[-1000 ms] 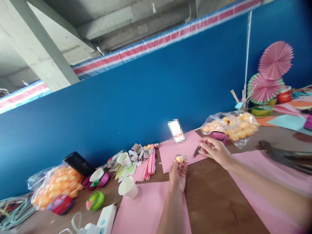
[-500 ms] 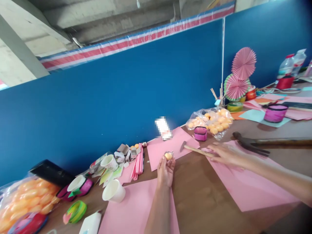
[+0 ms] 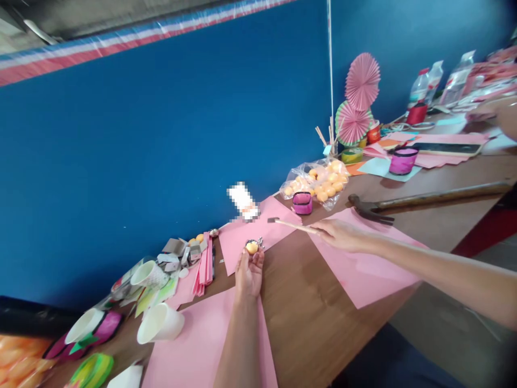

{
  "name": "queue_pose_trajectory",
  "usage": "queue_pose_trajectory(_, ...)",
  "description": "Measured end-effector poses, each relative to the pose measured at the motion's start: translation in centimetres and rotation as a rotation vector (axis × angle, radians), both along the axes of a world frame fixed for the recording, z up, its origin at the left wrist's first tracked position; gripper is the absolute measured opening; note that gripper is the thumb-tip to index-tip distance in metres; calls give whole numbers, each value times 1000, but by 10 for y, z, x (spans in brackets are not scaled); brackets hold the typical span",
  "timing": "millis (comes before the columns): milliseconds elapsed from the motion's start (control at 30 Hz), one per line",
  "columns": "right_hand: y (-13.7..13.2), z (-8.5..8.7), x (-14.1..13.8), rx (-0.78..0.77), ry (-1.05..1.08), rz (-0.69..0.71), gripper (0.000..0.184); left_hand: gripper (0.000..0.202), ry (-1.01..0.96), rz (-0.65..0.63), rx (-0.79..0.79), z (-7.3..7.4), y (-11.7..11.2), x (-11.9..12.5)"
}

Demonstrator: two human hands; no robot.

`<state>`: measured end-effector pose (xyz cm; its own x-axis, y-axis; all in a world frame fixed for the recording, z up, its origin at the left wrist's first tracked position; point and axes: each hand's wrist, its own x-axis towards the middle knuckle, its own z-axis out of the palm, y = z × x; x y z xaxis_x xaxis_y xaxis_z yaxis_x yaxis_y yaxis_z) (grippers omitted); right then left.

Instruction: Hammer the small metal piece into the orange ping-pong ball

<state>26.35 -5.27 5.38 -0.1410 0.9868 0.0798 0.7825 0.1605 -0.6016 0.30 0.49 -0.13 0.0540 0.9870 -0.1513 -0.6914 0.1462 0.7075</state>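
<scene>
The little orange ball [image 3: 252, 248] sits at the tips of the left hand [image 3: 249, 272] — the fingers pinch close round it, maybe so it stays still and easy to see. It looks round and smooth, with a shiny silver bit beside it. The hand is over the brown table [image 3: 307, 302], by a flat sheet of pink paper [image 3: 236, 245]. The right hand [image 3: 341, 235] lies on the thin wooden handle of a small hammer [image 3: 288, 224]; its fingers stretch out low, and I cannot tell if they grip. Further off — a crinkly clear bag of orange balls [image 3: 319, 183], a big hammer [image 3: 404, 202] and a white paper cup [image 3: 159, 323] on its side.
</scene>
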Motion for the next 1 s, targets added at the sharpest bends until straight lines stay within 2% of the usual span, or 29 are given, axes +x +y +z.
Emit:
queue_pose_trajectory(167,-18,22,-11,-168,394,54,33,22,12,-5,26,-1,-1,0)
queue_pose_trajectory(233,-26,29,-17,-180,424,89,33,25,22,-12,38,0,-2,1)
queue_pose_trajectory(333,-37,33,-27,-131,337,106,36,33,26,-44,67,-1,-4,2)
queue_pose_trajectory(500,-47,18,-41,20,212,47,46,33,20,-23,75,-2,-5,4)
queue_pose_trajectory(667,-43,-2,-49,9,200,74,46,22,14,-28,88,-2,-6,4)
queue_pose_trajectory(833,-44,-9,-51,46,215,50,47,19,-4,-16,72,-1,-7,4)
queue_pose_trajectory(1000,-47,-17,-53,98,196,114,45,18,-11,-16,63,-1,-7,5)
